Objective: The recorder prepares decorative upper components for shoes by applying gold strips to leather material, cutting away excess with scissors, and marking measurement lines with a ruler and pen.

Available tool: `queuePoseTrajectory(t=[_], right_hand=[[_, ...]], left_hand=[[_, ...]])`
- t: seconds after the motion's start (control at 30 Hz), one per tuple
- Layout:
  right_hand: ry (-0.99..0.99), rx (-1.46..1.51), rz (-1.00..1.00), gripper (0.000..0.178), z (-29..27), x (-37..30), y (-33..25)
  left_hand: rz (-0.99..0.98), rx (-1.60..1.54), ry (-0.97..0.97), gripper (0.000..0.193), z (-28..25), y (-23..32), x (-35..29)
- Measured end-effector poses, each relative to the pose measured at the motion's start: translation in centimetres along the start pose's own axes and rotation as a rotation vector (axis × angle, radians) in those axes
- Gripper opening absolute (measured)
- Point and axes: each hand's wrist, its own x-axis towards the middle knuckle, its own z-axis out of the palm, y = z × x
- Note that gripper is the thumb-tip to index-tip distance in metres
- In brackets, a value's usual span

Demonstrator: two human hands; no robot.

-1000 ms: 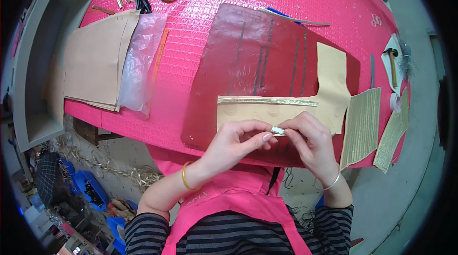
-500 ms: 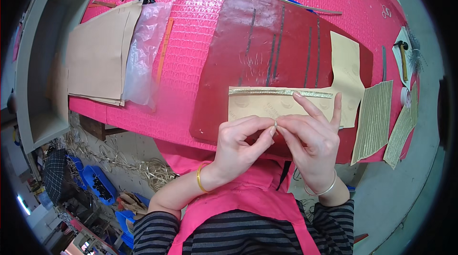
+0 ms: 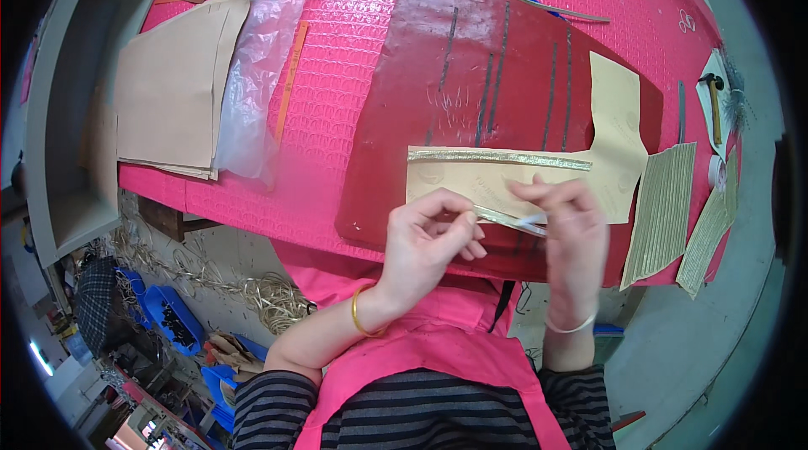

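Observation:
My left hand [image 3: 429, 235] is closed in a pinch on one end of a narrow gold strip [image 3: 505, 218], which runs rightward over the lower edge of the tan paper sheet [image 3: 454, 189]. Motion smears my right hand [image 3: 576, 218] near the strip's other end, so its fingers do not show clearly. A small whitish piece [image 3: 530, 220] shows beside those fingers; whether they hold it is unclear. Along the sheet's upper edge lies another gold strip [image 3: 497, 157]. Beneath the sheet is a dark red board [image 3: 387, 138] with black marked lines.
Ribbed gold-green sheets [image 3: 661, 214] and a hammer [image 3: 715, 109] are at the right. Brown paper sheets [image 3: 168, 88], a clear plastic bag [image 3: 252, 88] and an orange ruler [image 3: 292, 79] lie left on the pink-covered table [image 3: 337, 54]. Blue bins [image 3: 172, 319] stand below, on the left.
My hands were pinched together and are now apart. The right hand has moved right, its fingers now blurred. A gold strip and a whitish piece now show between the hands.

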Motion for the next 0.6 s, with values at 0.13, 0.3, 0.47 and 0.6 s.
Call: queuePoseTrajectory(t=[0.13, 0.3, 0.47, 0.6], right_hand=[[0.394, -0.313, -0.315, 0.010, -11.5, 0.2, -0.6], [-0.285, -1.202, -0.800, 0.019, -0.5, -1.4, -1.8], [-0.434, -0.755, -0.318, 0.008, 0.4, 1.6, -1.8], [-0.523, -0.679, 0.051, 0.008, 2.9, 5.4, -1.6]], left_hand=[[-0.172, -0.107, -0.005, 0.009, -1.2, 0.7, -0.2], [-0.244, -0.165, -0.024, 0.012, -1.6, 0.3, -1.2], [0.251, 0.588, -0.052, 0.024, -4.7, 1.1, -3.2], [0.602, 1.482, -0.015, 0.048, -4.9, 0.9, -2.3]])
